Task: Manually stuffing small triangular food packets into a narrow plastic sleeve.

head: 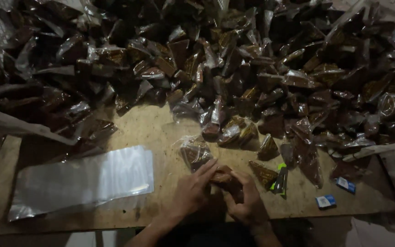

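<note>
Between both hands (220, 192) sits a brown packet (227, 180) in glossy clear plastic film. Beneath them, the wooden board (161, 132) looks matt and rough. Left of them, stacked clear bags (83, 180) shine smooth. Beyond, heaped packets (234, 68) glint, crinkled.

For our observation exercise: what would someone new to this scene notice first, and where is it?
A huge heap of brown packets in clear wrap covers the far half of the wooden board. At the near edge, the left hand and right hand close together around one brown packet. A stack of empty clear bags lies to their left.
</note>
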